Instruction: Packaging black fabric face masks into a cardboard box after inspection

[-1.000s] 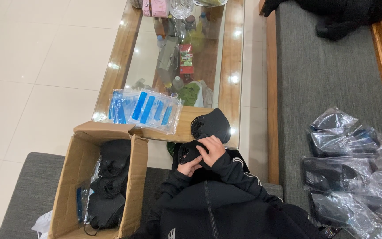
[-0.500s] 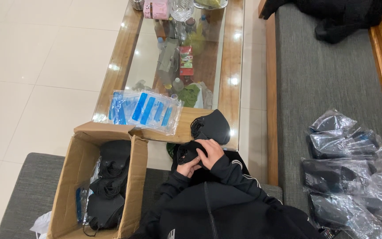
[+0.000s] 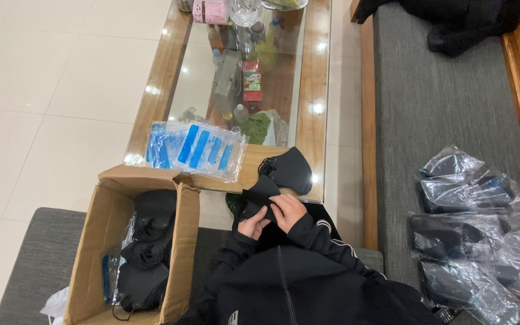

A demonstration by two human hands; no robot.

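Glass-topped coffee table (image 3: 314,72) up centre, grey sofa around. Low centre — black mask (image 3: 259,197) pinched between left hand (image 3: 253,224) and right hand (image 3: 288,210), both closed on it. Beside, lower left — cardboard box (image 3: 91,253) of masks.

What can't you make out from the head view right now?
- Fingertips of left hand and right hand: buried in the black mask, so the grip is unclear.
- Cardboard box: lower end cut off by the bottom edge; the black masks inside it blur together, count unclear.
- Clear bags on the sofa: glare and creases hide the dark contents.
- Items under the glass table: too small, reflections.
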